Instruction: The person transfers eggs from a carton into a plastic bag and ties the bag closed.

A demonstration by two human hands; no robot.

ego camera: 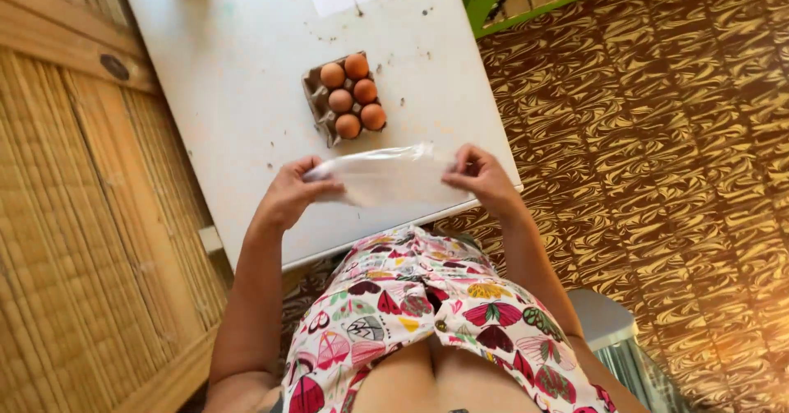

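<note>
Seemingly empty, plastic bag (386, 176) pinched by left hand (289, 195) and right hand (485, 179); carton (316, 101) holds six eggs (352, 96).

There is a single view, from a camera worn on the person's head, looking steeply down and a little forward over their own lap. It sits close: the forearms run up from the lower edge, and both hands, the left hand (292, 193) and the right hand (485, 179), lie near mid-frame over the near edge of the white table (238, 76). The table runs slanted toward the top, with patterned floor (674, 158) at right and a woven wall (74, 240) at left
</note>
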